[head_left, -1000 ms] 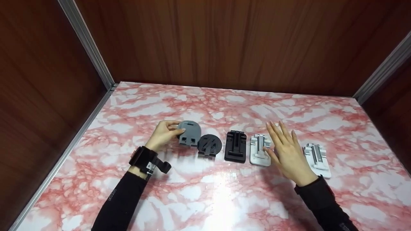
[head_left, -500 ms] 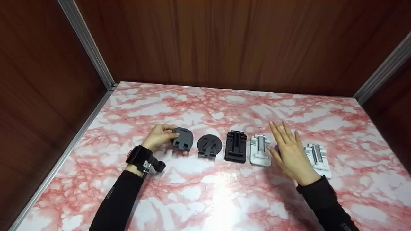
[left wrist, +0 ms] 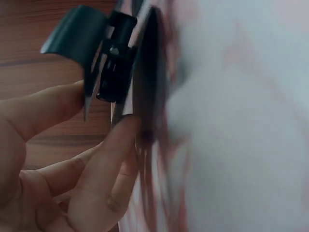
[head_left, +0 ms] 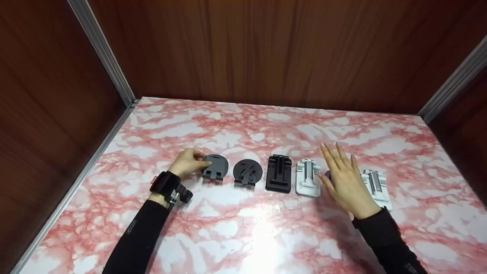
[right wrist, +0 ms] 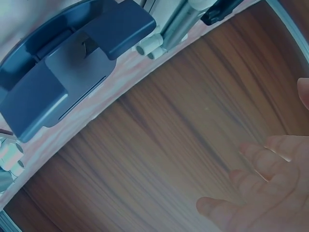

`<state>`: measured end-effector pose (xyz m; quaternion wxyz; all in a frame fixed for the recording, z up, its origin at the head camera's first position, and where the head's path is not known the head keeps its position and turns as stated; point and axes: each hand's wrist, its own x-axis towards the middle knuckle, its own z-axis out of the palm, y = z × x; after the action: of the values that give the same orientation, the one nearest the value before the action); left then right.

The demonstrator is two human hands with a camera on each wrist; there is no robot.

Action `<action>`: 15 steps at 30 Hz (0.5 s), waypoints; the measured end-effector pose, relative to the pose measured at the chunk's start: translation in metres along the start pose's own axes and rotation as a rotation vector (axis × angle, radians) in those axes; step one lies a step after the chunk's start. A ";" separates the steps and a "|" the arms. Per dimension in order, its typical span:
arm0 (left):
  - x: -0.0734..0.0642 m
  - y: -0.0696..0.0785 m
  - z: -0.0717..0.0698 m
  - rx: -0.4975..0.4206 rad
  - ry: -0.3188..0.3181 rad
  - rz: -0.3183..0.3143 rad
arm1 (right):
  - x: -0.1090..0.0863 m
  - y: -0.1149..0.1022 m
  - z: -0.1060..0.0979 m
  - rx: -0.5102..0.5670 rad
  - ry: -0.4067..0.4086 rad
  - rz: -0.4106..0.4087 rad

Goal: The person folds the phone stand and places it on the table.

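Note:
My left hand (head_left: pixel 186 163) grips the grey round-topped folding phone stand (head_left: pixel 217 166) at its left side, thumb on the front plate. In the left wrist view, the fingers reach around the plates of this stand (left wrist: pixel 116 58), near its dark hinge. With fingers extended, my right hand (head_left: pixel 344 186) is over a purple-blue stand, mostly hidden beneath it in the head view. The right wrist view shows this dark blue stand (right wrist: pixel 67 77) apart from the fingers. Whether the palm touches it, I cannot tell.
Right of the grey stand, in a row, are a round black stand (head_left: pixel 247 173), a rectangular black stand (head_left: pixel 279 175) and a white stand (head_left: pixel 307 184). Another white stand (head_left: pixel 380 196) is partly behind my right hand. Wooden panels (head_left: pixel 243 53) enclose the marbled table (head_left: pixel 228 236).
My left hand has brought the grey stand left and nearer to me, away from the round black one. My right hand has shifted slightly right, fingers still extended.

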<state>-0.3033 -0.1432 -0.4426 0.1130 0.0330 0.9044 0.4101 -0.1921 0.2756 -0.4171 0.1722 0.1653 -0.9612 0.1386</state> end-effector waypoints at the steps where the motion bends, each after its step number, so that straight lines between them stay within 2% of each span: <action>1: -0.001 0.000 0.000 0.017 0.002 0.005 | 0.000 0.000 0.000 -0.002 -0.002 0.000; 8: -0.004 0.002 -0.001 0.163 0.053 0.085 | 0.001 0.001 0.001 -0.013 0.011 -0.009; 11: -0.004 0.003 -0.001 0.188 0.062 0.092 | 0.000 0.002 0.001 -0.012 0.007 -0.008; 15: -0.004 0.008 -0.002 0.298 0.101 0.080 | 0.000 0.003 0.002 -0.005 0.004 0.001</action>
<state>-0.2998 -0.1400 -0.4350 0.0450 0.0647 0.9578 0.2765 -0.1935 0.2778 -0.4196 0.1744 0.1641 -0.9612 0.1365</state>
